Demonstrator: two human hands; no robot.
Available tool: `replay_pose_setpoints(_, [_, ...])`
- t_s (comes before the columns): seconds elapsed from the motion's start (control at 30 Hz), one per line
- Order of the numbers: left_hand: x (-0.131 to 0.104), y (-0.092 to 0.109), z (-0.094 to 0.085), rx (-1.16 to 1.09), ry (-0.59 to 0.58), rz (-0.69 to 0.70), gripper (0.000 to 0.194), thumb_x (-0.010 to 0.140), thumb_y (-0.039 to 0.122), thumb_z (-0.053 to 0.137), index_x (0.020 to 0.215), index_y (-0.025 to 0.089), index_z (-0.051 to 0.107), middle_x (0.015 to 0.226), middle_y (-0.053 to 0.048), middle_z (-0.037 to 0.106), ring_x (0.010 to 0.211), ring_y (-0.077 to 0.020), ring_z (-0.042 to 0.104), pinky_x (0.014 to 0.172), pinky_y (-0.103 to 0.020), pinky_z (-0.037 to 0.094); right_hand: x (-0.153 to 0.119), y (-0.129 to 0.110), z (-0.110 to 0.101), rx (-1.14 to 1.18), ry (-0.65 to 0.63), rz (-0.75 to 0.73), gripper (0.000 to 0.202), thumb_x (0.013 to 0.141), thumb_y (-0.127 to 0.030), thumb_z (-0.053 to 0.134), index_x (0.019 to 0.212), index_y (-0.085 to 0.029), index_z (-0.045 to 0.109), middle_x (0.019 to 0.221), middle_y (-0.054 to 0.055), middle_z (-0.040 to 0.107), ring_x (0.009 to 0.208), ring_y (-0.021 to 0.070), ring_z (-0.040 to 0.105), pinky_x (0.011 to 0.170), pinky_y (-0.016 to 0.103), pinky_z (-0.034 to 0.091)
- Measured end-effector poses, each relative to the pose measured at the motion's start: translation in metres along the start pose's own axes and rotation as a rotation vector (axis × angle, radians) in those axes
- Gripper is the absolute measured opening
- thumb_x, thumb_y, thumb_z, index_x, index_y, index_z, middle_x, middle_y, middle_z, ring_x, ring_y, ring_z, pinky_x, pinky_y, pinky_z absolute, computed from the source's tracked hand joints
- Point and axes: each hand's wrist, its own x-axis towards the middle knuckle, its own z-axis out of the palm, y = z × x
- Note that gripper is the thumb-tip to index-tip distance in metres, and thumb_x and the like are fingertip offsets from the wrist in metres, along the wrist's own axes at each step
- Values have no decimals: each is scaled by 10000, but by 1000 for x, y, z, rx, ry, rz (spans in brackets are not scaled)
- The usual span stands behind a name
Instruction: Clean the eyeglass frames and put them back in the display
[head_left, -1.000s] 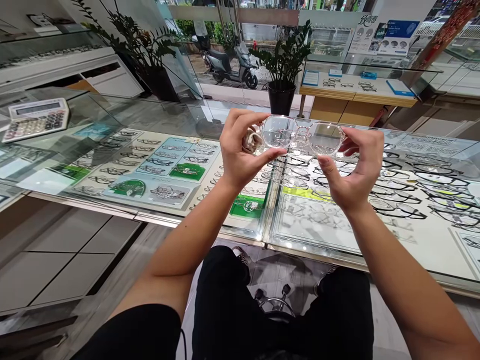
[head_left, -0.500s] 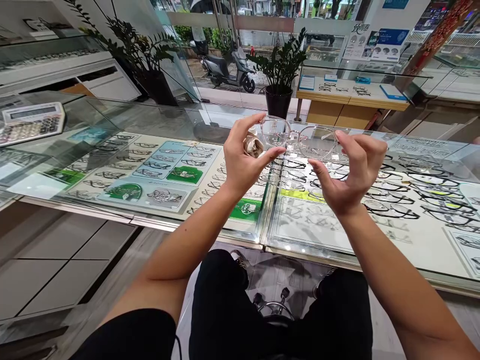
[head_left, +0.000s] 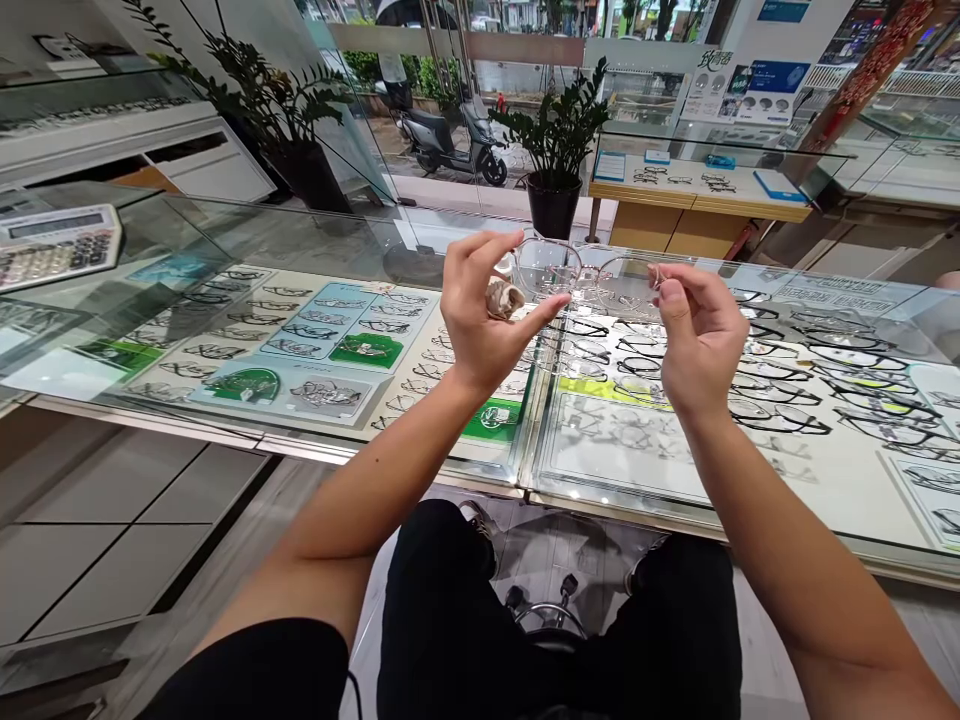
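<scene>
A shop is seen, with a long glass counter (head_left: 322,235) stretched across it and a glazed front behind. At the far left a calculator (head_left: 60,245) is set on the glass, cut off by the picture's edge. Beyond the counter a leafy plant (head_left: 300,120) is seen leaning in its dark pot. Under the glass, rows of spectacle frames (head_left: 247,318) are laid out, with blue and green cards (head_left: 367,350) among them. Outside, a parked scooter (head_left: 450,140) is framed by the window.

The left forearm is raised diagonally from the lower left, its elbow bent, and the left hand (head_left: 480,320) is held above the counter. Its thumb and index finger are spread apart, with one rim of a clear pair of glasses (head_left: 589,272) gripped between them; a crumpled cloth (head_left: 505,298) is tucked against the palm. The glasses are held level in the air between both hands (their thin rims are nearly lost against the display). The right hand (head_left: 701,335) is brought up from the lower right, thumb and index finger pinched narrowly on the other end; which part is pinched cannot be told. Some dark frames (head_left: 780,415) below are blocked from view by that hand and wrist. Farther back, a display table (head_left: 667,230) is placed.
</scene>
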Motion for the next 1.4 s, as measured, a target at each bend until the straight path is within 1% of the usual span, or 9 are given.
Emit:
replay_pose_setpoints(0.1, [1,2,0,20,10,21,751,988,760,680,1546,280,529,1477,-117,644,1455,-330,495,1017,-579,491,4,1,-2,102,-7,96,299,1081,-550,647,1160,-289,771,1135,59,804,1072,229,782,911,409,666])
replay_pose_setpoints(0.2, [3,5,1,-29,81,7,757,905,790,762,1476,320,606,1418,-104,692,1383,-335,572,975,-540,549,7,-2,-4,258,-37,219,287,1029,-567,736,1118,-298,781,1121,35,820,1069,214,794,937,387,664])
replay_pose_setpoints(0.37, [5,6,2,-123,149,47,717,820,704,896,1404,353,674,1342,-96,721,1255,-318,671,948,-473,613,10,-7,-7,439,-42,359,251,948,-549,855,1031,-319,803,1093,10,826,1080,196,797,995,354,649])
replay_pose_setpoints(0.47, [5,5,2,-137,134,63,722,810,680,915,1405,352,672,1337,-88,726,1262,-323,688,998,-472,616,11,-7,-6,430,-41,369,294,927,-587,863,1035,-324,788,1086,10,821,1098,211,796,1030,381,650])
replay_pose_setpoints(0.57, [4,7,3,-143,118,66,714,818,681,910,1391,333,664,1272,-69,740,1219,-305,729,1006,-452,620,11,-7,-6,396,-44,346,288,956,-586,829,1052,-322,767,1086,14,810,1107,216,796,1059,397,641])
replay_pose_setpoints(0.73, [4,15,1,-201,86,-3,667,847,682,885,1331,280,667,1196,-72,771,1066,-250,772,899,-400,657,10,-3,-6,362,-38,315,254,986,-540,801,1029,-295,753,1059,19,779,1066,207,789,1018,376,626])
replay_pose_setpoints(0.93, [5,18,1,-322,98,-70,564,855,598,917,1241,248,700,1096,-49,791,933,-197,781,807,-346,670,8,6,-6,264,-62,319,352,977,-634,772,1019,-285,748,1052,33,753,1016,199,742,958,364,625])
replay_pose_setpoints(1.17, [5,18,1,-327,112,-12,619,816,583,955,1268,255,689,1139,-57,787,1027,-227,805,878,-371,691,10,3,-6,349,-54,398,362,927,-641,826,987,-291,756,1050,30,768,1033,214,752,1031,398,635])
replay_pose_setpoints(1.4, [4,16,2,-330,124,8,627,806,545,974,1286,270,680,1142,-47,788,1042,-230,812,897,-374,697,9,2,-6,365,-64,471,332,905,-610,857,994,-300,780,1054,22,772,1006,194,730,986,364,629])
